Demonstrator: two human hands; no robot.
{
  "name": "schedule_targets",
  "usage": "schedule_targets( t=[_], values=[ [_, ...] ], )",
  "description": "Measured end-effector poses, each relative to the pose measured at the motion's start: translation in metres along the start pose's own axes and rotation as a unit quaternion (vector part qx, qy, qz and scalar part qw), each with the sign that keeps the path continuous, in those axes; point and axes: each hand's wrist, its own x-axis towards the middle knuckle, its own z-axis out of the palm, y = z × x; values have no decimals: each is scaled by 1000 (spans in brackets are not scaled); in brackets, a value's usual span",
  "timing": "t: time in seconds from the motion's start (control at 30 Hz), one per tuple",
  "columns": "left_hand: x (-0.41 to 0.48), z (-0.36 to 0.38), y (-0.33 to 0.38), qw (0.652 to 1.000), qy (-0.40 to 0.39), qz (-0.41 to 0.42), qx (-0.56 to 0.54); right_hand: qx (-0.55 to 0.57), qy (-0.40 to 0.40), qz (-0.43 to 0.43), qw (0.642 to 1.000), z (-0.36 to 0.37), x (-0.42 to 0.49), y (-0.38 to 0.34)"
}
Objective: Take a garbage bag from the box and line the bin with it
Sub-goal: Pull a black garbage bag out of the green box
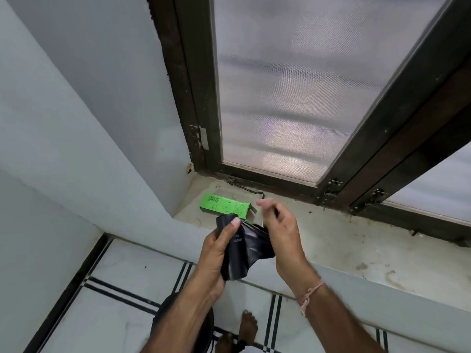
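A person's left hand wraps its grip around a folded black garbage bag, thumb pressed on top, while the right hand pinches the bag's upper edge, fingers partly spread. Just beyond, the green box lies on the stained window sill. A dark bin stands on the tiled floor below.

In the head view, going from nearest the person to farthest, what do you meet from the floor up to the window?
Round black bin on the tiled floor → crumpled black plastic garbage bag in both hands → flat green cardboard box lying on the stone sill → dark metal latch hook → dark-framed mesh window.
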Motion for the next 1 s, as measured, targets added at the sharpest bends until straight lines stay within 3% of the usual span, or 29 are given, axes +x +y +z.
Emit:
schedule_targets(
  t=[0.1,0.17,0.6,0.77,0.87,1.0],
  values=[
    [-3,-5,5,999,-23,18,-17,-152,-57,-17,987,-1,-6,-1],
    [-7,-10,6,999,-32,22,-23,-177,-60,-17,982,-3,-7,1],
    [-19,-19,4,998,-38,22,-35,67,-22,87,994,2,-27,1],
    [-21,-23,1,996,-69,31,-42,-39,-117,11,992,-4,-32,-6],
    [-24,-24,0,995,-81,20,-51,-63,-83,1,995,-4,-35,0],
    [-24,-24,-1,997,-29,4,-69,26,-21,64,997,-5,-36,1]
  ],
)
